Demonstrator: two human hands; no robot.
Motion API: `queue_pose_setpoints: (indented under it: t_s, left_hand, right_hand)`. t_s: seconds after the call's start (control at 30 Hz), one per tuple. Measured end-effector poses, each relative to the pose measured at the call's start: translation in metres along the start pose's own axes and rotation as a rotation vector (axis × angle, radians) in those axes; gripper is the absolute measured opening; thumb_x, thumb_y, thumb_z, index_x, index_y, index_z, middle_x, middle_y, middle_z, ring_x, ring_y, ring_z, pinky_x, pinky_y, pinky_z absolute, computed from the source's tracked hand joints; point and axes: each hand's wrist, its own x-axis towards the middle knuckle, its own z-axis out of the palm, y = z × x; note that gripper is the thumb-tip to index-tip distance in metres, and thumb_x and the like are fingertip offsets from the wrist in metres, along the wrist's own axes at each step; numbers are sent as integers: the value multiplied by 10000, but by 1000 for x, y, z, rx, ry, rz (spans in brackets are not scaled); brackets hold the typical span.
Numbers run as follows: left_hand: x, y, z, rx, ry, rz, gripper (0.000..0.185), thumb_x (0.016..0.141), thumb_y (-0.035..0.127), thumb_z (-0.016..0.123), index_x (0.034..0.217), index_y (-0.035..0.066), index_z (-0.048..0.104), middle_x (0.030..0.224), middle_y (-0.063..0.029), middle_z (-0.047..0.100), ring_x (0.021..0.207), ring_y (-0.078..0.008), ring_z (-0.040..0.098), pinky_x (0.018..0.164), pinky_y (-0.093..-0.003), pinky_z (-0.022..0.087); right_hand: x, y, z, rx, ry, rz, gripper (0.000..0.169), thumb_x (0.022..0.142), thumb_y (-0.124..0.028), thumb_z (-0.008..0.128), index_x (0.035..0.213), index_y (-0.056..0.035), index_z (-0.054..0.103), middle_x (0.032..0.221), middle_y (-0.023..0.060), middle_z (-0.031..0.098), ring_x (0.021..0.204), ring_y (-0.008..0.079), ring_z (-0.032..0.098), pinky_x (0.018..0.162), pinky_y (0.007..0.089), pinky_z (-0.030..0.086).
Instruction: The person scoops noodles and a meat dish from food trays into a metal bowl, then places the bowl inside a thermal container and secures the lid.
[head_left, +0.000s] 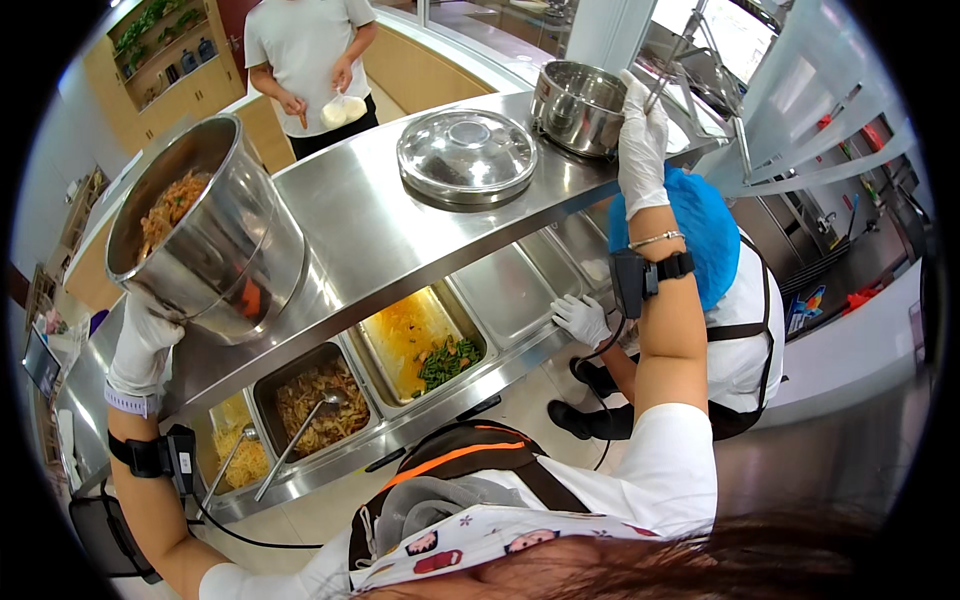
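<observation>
My gloved left hand (146, 341) is on the near side of a tall steel pot (251, 247), curled at its rim, some fingers hidden. Inside the pot lies reddish-brown cooked food (176, 206). The pot leans in the picture; the lens may cause this. My gloved right hand (643, 142) reaches up against the right side of a smaller steel pot (574, 112) on the steel counter shelf (337, 225). Thin metal bars (694, 52) show just beyond those fingers. Whether the fingers grip anything cannot be told. Between the pots rests a domed steel lid (467, 154).
Below the shelf, steel pans hold noodles (244, 454), a brown dish with a ladle (326, 405) and green vegetables (450, 364). A co-worker in a blue cap (705, 232) bends close on my right, one gloved hand (583, 319) at the counter edge. Another person (307, 67) stands across.
</observation>
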Motion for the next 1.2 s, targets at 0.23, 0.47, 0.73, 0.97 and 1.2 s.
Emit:
queue_pose_setpoints:
  t_s: [0.23, 0.47, 0.73, 0.97, 1.2]
  left_hand:
    - [-23, 74, 92, 175, 785, 371, 564, 758, 121, 762, 1249, -14, 519, 1204, -151, 580, 1140, -205, 555, 996, -310, 441]
    - [79, 147, 261, 886, 329, 761, 750, 648, 303, 822, 1310, 80, 549, 1287, -168, 544, 1214, -347, 472, 1052, -430, 358]
    - [203, 151, 324, 1086, -306, -151, 1192, 560, 832, 667, 1495, 154, 373, 1494, -200, 368, 1354, -389, 397, 985, -521, 458]
    - [135, 134, 309, 1251, -170, -8, 891, 724, 388, 688, 1494, 127, 322, 1477, -198, 339, 1334, -453, 360, 1024, -624, 368]
    - [74, 111, 299, 1551, 64, 534, 625, 817, 137, 615, 1393, 19, 402, 1247, -150, 500, 1173, -331, 515, 947, -441, 464]
  right_hand:
    - [-27, -21, 6, -224, 7, -245, 365, 975, -328, 608, 1176, -28, 661, 1009, 72, 693, 926, 145, 617, 855, 303, 473]
    - [-31, -7, -17, -253, -113, -197, 275, 898, -322, 692, 990, -67, 739, 990, 96, 683, 906, 253, 621, 871, 387, 458]
    - [-30, 4, -1, -114, -165, -232, 205, 905, -270, 679, 973, -89, 749, 889, 85, 702, 832, 232, 620, 791, 398, 452]
    - [-36, 6, 5, -385, -120, -428, 221, 915, -264, 662, 986, -70, 740, 910, 68, 672, 888, 201, 584, 828, 316, 415]
    - [-56, -42, 16, -616, -9, -563, 205, 845, -347, 708, 875, -150, 750, 939, 7, 703, 1006, 232, 587, 1124, 489, 255]
